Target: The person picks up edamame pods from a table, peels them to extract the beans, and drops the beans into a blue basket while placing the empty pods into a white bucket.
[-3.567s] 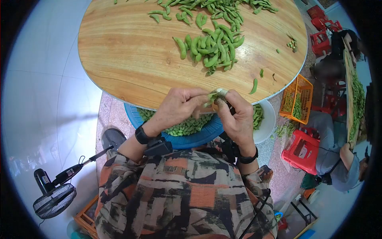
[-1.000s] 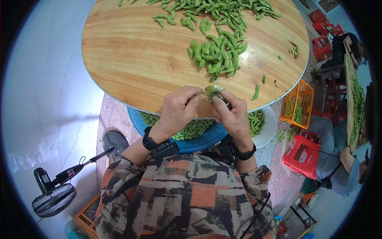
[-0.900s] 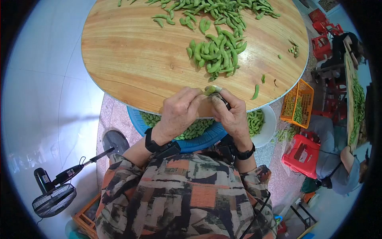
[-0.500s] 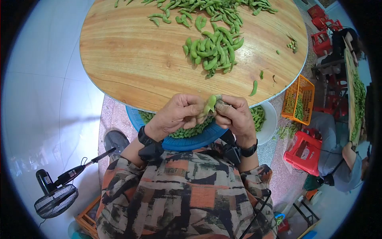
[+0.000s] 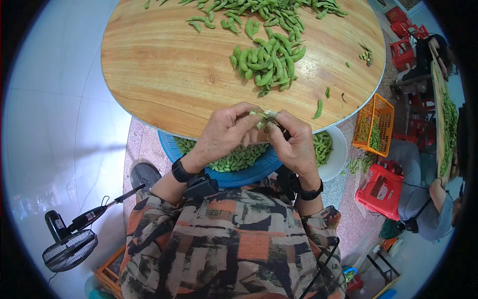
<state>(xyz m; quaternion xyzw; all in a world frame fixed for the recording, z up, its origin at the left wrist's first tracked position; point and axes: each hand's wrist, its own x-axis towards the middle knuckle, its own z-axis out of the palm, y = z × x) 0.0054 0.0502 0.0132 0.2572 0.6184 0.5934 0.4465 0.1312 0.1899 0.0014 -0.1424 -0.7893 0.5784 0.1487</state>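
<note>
My left hand (image 5: 226, 130) and my right hand (image 5: 295, 143) meet at the table's near edge, fingers pinched on a green soybean pod (image 5: 260, 118) between them. Fingers partly cover the pod, which looks split, with something pale at its top. Beneath my hands, a blue basin (image 5: 219, 180) holds many shelled green beans (image 5: 238, 159). A small heap of whole pods (image 5: 269, 60) lies on the round wooden table (image 5: 159, 74) in front of me. One loose pod (image 5: 318, 109) rests near the edge, right of my hands.
A white bucket (image 5: 340, 157) with pods or shells stands right of the basin. Farther right are an orange crate (image 5: 373, 124), a red stool (image 5: 381, 192) and a seated person (image 5: 418, 189) at another table. A black fan (image 5: 69, 244) stands at lower left.
Both hands have moved slightly up, toward the table. The pod, seen whole-sided and upright before, is now mostly covered by fingers and looks split.
</note>
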